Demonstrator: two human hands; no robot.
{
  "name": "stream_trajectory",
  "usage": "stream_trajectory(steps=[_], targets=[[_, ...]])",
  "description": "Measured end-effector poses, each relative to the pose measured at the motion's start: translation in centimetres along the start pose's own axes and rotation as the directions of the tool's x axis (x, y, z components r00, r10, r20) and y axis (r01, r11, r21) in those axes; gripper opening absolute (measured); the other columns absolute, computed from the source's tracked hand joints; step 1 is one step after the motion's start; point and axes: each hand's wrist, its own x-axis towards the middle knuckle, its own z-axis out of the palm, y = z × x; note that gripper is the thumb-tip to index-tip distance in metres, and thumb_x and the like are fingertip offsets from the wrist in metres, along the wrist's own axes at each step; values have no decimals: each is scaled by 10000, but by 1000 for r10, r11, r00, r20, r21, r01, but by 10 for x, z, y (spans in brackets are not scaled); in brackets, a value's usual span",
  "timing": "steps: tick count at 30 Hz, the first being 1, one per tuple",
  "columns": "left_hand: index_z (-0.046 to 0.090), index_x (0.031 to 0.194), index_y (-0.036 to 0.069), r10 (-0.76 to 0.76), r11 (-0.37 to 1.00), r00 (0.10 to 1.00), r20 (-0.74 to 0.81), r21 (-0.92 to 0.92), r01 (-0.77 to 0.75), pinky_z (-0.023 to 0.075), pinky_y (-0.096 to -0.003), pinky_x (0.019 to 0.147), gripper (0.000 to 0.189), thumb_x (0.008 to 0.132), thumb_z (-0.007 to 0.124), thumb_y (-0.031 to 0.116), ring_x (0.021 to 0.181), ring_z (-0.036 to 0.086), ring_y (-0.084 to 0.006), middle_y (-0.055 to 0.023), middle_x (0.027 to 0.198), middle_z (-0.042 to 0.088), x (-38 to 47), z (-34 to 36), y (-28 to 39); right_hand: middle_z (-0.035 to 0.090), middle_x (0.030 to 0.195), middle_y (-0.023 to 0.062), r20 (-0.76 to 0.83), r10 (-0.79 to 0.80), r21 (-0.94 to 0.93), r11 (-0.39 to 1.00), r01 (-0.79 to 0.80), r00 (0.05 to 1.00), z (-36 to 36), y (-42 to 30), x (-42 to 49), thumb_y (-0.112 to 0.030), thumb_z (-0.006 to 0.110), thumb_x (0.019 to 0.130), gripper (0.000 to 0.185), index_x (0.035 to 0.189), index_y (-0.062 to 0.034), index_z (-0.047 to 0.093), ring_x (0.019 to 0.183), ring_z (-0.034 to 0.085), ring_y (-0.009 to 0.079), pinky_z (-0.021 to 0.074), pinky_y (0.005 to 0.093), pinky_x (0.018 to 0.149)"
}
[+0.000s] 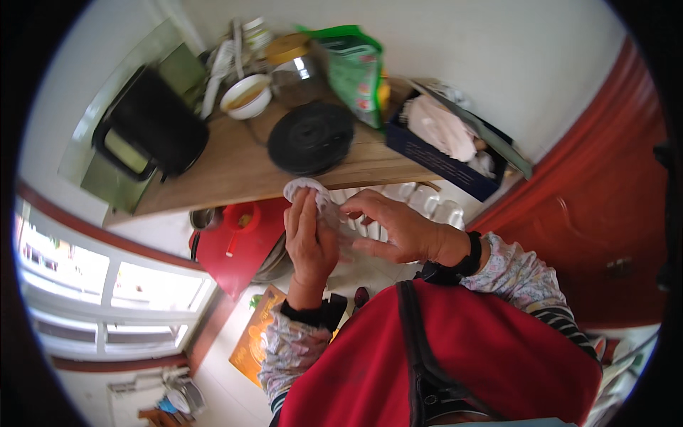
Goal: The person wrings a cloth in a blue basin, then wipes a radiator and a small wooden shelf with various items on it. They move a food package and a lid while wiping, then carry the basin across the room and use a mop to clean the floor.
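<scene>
My left hand (310, 235) is over the front edge of the wooden shelf, its fingers pressed on a crumpled pale cloth (305, 188). The cloth's lower part is blurred and partly hidden by the fingers. To its right my right hand (401, 228) has its fingers bent and apart, with nothing visible between them. Its fingertips are close to the blurred end of the cloth; I cannot tell whether they touch it. Just beyond my left hand, a round black appliance base (311, 137) lies on the wooden shelf (235, 160). A black electric kettle (155, 123) stands at the left.
A white bowl (247, 101) with brownish contents, a yellow-lidded jar (292, 72) and a green bag (349, 69) stand at the back. At the right is a dark blue box (443, 163) holding pale cloth. Below are clear containers (448, 213) and a red surface (251, 253) with a red ladle (233, 243).
</scene>
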Motion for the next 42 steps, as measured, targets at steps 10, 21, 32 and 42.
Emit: stream_trajectory(steps=[10, 21, 32, 42], targets=[[525, 1359, -64, 257, 909, 836, 485, -416, -39, 467, -415, 1026, 562, 804, 612, -69, 1224, 545, -430, -261, 1359, 508, 45, 36, 81, 667, 1070, 66, 325, 471, 628, 541, -559, 820, -49, 14, -63, -276, 519, 1044, 370, 1325, -38, 552, 1042, 615, 134, 551, 321, 828], [598, 1261, 64, 419, 879, 816, 398, 48, -474, 414, -468, 943, 545, 741, 758, 102, 1098, 525, -349, -121, 1259, 540, 114, 70, 99, 691, 913, 44, 94, 661, 575, 574, -582, 744, -78, 52, -139, -246, 585, 961, 323, 1199, -33, 632, 689, 603, 109, 509, 286, 547], [466, 1168, 13, -430, 688, 767, 476, -378, 620, 479, -280, 785, 310, 967, 635, 178, 969, 573, -191, -155, 1130, 550, 82, 56, 118, 684, 875, 82, -121, 666, 837, 467, -285, 736, -94, 47, -206, -531, 541, 994, 585, 1242, -4, 594, 592, 617, 142, 511, 279, 497], [576, 1206, 36, -413, -221, 85, 907, -190, 957, 506, -565, 918, 626, 954, 553, 609, 1150, 610, -404, -208, 1172, 649, 82, 84, 152, 636, 734, 52, -81, 758, 831, 410, -376, 647, -118, -1, -161, -549, 510, 1001, 603, 1027, 37, 649, 531, 571, 100, 467, 257, 452]])
